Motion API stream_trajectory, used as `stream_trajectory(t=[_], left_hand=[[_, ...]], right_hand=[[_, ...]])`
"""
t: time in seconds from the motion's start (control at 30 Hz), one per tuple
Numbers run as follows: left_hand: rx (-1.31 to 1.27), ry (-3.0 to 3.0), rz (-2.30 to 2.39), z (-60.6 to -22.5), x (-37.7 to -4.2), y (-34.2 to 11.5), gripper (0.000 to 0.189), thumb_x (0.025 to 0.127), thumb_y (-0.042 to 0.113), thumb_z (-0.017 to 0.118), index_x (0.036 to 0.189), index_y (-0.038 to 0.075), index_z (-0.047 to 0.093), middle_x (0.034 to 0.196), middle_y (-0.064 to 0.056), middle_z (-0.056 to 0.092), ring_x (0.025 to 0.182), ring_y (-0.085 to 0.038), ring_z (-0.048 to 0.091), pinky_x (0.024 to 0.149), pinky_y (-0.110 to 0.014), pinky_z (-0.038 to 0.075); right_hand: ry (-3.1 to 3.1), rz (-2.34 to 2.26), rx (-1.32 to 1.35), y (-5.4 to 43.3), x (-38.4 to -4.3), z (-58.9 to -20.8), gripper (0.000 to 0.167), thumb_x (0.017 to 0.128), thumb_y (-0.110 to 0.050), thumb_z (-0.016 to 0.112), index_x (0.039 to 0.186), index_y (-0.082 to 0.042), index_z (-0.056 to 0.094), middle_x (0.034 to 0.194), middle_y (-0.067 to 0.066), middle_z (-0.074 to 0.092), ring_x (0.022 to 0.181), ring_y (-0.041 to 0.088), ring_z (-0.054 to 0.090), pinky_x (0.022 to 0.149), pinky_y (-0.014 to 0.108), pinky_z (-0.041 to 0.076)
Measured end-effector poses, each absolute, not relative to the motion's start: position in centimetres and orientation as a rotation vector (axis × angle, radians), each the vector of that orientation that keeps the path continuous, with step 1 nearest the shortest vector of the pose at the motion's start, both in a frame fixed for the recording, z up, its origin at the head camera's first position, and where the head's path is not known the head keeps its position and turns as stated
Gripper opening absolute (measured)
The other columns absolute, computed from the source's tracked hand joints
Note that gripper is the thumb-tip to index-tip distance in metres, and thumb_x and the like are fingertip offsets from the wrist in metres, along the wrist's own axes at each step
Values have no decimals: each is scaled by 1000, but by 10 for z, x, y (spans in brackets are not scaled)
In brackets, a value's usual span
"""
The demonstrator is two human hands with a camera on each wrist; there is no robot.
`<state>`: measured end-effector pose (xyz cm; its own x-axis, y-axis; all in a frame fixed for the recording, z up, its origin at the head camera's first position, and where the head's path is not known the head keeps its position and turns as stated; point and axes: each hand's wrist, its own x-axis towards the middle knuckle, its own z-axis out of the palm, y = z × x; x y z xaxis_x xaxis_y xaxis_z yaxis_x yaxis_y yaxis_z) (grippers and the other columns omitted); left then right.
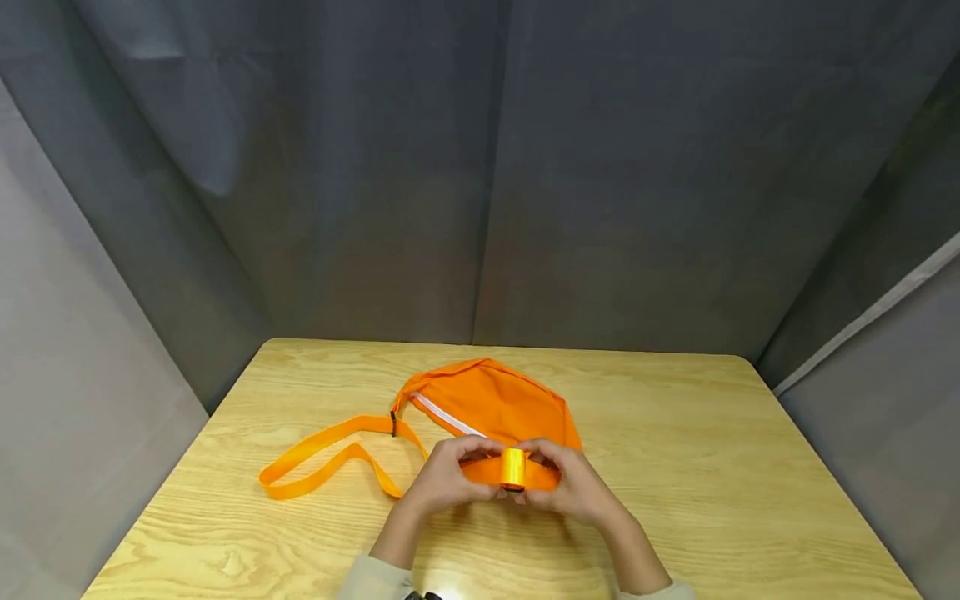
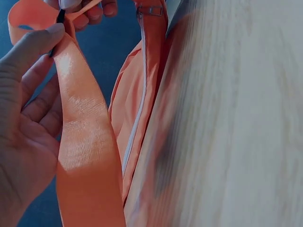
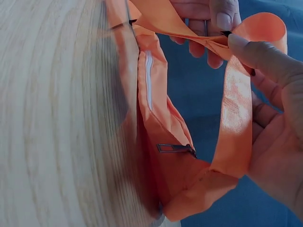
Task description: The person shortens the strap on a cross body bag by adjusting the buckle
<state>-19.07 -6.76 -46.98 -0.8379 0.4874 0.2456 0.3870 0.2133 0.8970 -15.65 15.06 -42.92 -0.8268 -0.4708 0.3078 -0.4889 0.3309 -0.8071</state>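
An orange waist bag [image 1: 495, 400] with a white zipper [image 1: 448, 414] lies on the table. Above its near edge, both hands hold up its orange strap [image 2: 87, 132] at a small black slide buckle [image 2: 60, 16]. In the left wrist view, the thumb and fingers of my left hand [image 1: 452, 477] pinch strap and buckle from the left. From the other side my right hand [image 1: 567, 485] pinches the same spot, its thumb pressed on the strap by the buckle in the right wrist view. Between the hands a short loop of strap [image 1: 513, 467] stands up. Fingertips partly hide the buckle.
The rest of the strap [image 1: 300, 467] trails in a loop leftward over the wooden table [image 1: 720, 467]. A second black buckle [image 1: 393, 423] sits on it near the bag. Grey curtains [image 1: 480, 183] hang behind the table and at both sides.
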Motion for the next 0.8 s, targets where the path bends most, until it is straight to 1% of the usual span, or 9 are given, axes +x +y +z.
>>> stream_trajectory(t=[0.13, 0.23, 0.33, 0.4, 0.5, 0.6, 0.7, 0.8], left_hand=[[866, 2449, 1708, -471, -188, -71, 45, 66, 17, 85, 107, 18, 68, 103, 7, 64, 94, -14, 59, 83, -34, 47], [857, 2534, 1708, -472, -185, -75, 45, 65, 21, 86, 106, 18, 69, 104, 7, 63, 99, -17, 57, 84, -43, 44], [807, 2601, 1716, -472, -183, -80, 43, 66, 21, 86, 105, 16, 69, 104, 4, 64, 99, -22, 56, 83, -49, 42], [767, 2651, 1694, -471, -182, -84, 40, 67, 19, 85, 104, 15, 69, 102, 1, 64, 96, -23, 56, 81, -47, 43], [735, 2720, 1644, -469, -181, -87, 33, 68, 16, 84, 99, 13, 71, 97, -1, 65, 87, -24, 56, 75, -39, 46], [726, 2752, 1620, -467, -180, -88, 28, 69, 14, 83, 95, 12, 72, 91, 0, 63, 80, -22, 55, 69, -33, 47], [715, 2742, 1612, -467, -181, -87, 25, 70, 15, 82, 94, 12, 72, 90, 2, 62, 79, -19, 56, 67, -32, 48], [714, 2733, 1593, -467, -182, -86, 25, 73, 17, 81, 95, 12, 72, 91, 4, 61, 82, -16, 57, 70, -33, 49]], right_hand=[[-2564, 1522, 870, 153, -164, -449, 48, 68, -5, 82, 111, -5, 59, 93, 0, 63, 80, 23, 56, 71, 31, 47], [-2560, 1522, 844, 156, -168, -460, 50, 68, -8, 83, 112, -10, 59, 94, -5, 62, 82, 18, 55, 72, 30, 46], [-2514, 1535, 867, 157, -168, -464, 50, 67, -7, 82, 112, -11, 60, 94, -6, 62, 82, 15, 55, 71, 28, 46], [-2471, 1543, 900, 157, -168, -465, 50, 67, -6, 81, 112, -11, 60, 94, -4, 63, 81, 15, 56, 70, 28, 46], [-2449, 1574, 908, 156, -168, -464, 50, 67, -3, 79, 112, -11, 60, 94, -4, 63, 80, 18, 57, 69, 28, 46], [-2458, 1609, 885, 156, -168, -463, 51, 67, -3, 79, 112, -13, 60, 94, -4, 63, 82, 20, 57, 71, 29, 47], [-2461, 1606, 867, 155, -169, -461, 52, 66, -2, 80, 112, -11, 59, 94, -3, 63, 83, 21, 58, 72, 30, 47], [-2444, 1615, 869, 154, -168, -457, 52, 65, 2, 80, 111, -8, 60, 94, -1, 64, 83, 23, 58, 72, 32, 46]])
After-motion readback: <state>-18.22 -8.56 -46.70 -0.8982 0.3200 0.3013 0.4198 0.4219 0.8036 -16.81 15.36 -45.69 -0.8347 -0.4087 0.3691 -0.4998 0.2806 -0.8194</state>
